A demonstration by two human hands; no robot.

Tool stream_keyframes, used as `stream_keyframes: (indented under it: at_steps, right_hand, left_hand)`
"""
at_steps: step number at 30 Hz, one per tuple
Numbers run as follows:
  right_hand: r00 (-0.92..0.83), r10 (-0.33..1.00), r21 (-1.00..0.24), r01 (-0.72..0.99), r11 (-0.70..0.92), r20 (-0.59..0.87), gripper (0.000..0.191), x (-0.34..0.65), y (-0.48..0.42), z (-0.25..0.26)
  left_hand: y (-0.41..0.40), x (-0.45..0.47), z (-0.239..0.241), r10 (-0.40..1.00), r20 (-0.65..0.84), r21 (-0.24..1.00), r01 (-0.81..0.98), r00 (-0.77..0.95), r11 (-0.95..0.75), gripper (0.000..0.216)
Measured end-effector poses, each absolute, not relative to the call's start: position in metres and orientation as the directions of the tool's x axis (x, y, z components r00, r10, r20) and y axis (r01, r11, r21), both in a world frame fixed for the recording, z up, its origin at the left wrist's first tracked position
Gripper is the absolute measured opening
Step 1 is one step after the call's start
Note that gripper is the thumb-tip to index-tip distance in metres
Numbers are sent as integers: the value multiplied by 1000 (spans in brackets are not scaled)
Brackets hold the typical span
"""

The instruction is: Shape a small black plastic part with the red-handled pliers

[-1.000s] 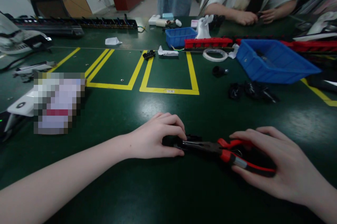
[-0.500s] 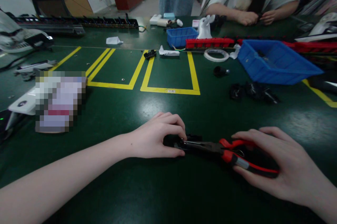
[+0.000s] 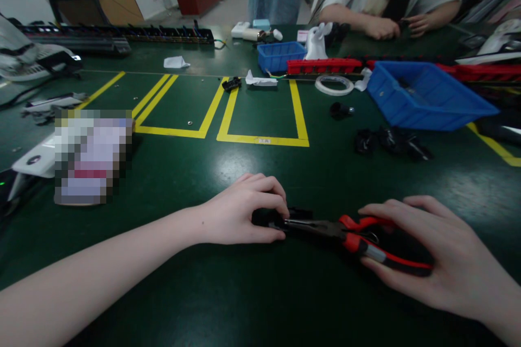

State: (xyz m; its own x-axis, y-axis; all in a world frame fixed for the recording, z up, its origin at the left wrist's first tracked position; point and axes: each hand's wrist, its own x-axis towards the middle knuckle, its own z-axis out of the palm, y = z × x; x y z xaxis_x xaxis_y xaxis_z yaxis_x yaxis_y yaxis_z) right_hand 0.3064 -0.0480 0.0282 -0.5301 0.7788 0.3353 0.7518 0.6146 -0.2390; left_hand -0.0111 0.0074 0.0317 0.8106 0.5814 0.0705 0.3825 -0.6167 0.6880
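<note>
Your right grip [image 3: 445,260] holds red-and-black pliers [image 3: 347,222] by the handles, tips reaching the small black piece [image 3: 266,219] that your left grip [image 3: 238,215] pinches between thumb and fingers at the green surface [image 3: 244,298], presumably to steady it against the tool.

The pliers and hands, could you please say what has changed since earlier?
Only slightly: the pliers and right hand sit a touch farther right in the picture. Nothing was taken hold of or let go; the right hand still holds the pliers, the left hand the black part.
</note>
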Motion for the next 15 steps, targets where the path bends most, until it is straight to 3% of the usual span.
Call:
stream_keyframes:
  at_steps: [5, 15]
  right_hand:
    - [-572, 742, -193, 731, 655, 349, 54, 310, -47, 29]
    - [-560, 748, -196, 738, 646, 356, 51, 313, -44, 28]
  left_hand:
    - [7, -11, 33, 568, 91, 668, 373, 818, -644, 18]
    - [2, -12, 26, 483, 235, 540, 301, 843, -786, 21]
